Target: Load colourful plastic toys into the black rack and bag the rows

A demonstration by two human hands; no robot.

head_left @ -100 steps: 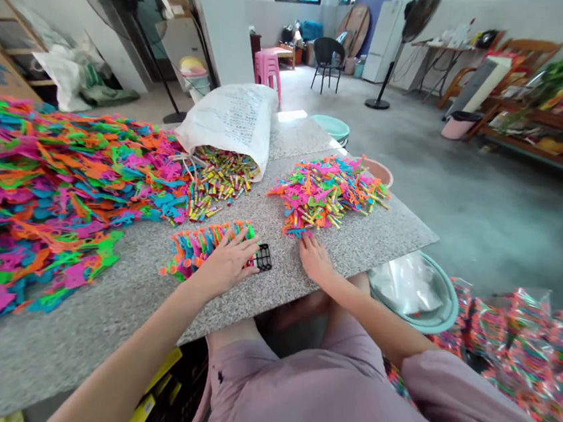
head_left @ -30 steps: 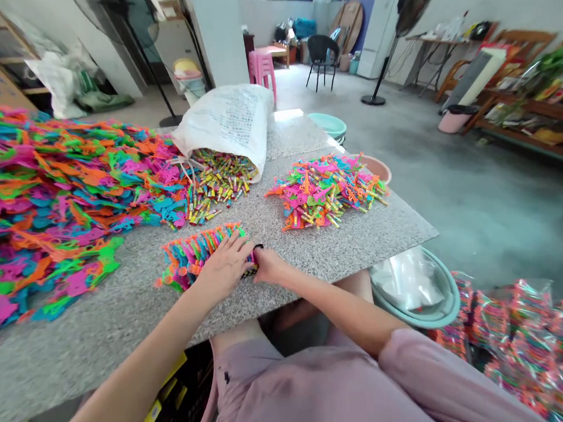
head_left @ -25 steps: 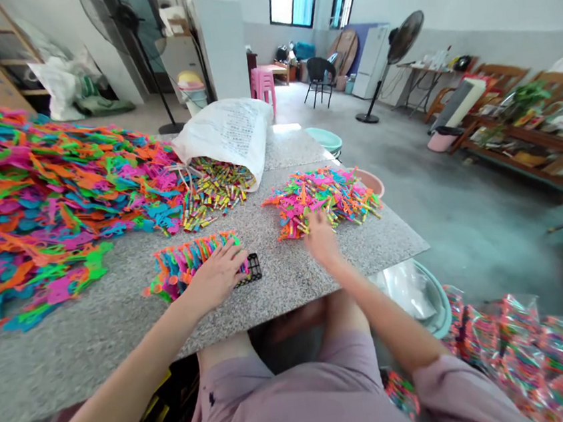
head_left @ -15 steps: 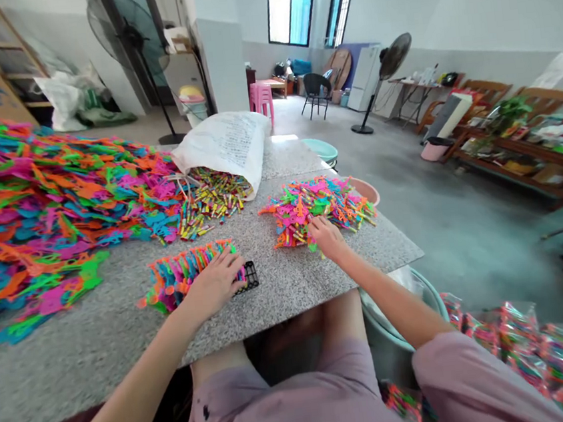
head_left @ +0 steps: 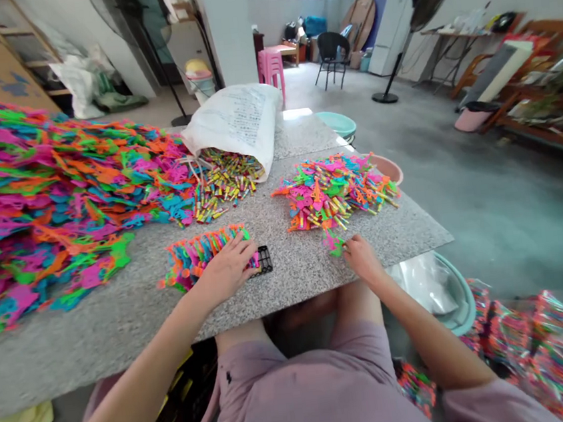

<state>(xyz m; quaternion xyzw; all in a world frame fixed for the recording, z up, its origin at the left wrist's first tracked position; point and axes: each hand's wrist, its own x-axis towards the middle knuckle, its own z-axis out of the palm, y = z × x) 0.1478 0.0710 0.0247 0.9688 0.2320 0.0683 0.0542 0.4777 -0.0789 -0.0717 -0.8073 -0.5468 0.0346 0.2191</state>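
Small plastic toys in pink, green, orange and blue stand packed in a row point(head_left: 204, 249) on a black plastic rack point(head_left: 265, 258). My left hand point(head_left: 229, 265) lies across the right part of this row, fingers on the far side and thumb on the near side, gripping it. Closed in a pinch, my right hand point(head_left: 361, 256) holds a green and pink plastic toy point(head_left: 334, 242) just above the table near its front edge. Behind it lies a heap of similar toys with yellow, printed tubes point(head_left: 332, 192). The fingertips of my right hand are partly hidden.
A large pile of loose plastic toys point(head_left: 53, 195) covers the left of the granite table point(head_left: 288, 271). A white sack point(head_left: 239, 118) spills small printed tubes point(head_left: 226, 186). At right stand a pale green basin point(head_left: 465, 302) and filled clear bags point(head_left: 537, 345) on the floor.
My right hand has drawn back from the heap toward the table's front edge, with a green and pink toy in its fingers. My left hand stays on the row. The view has tilted downward.
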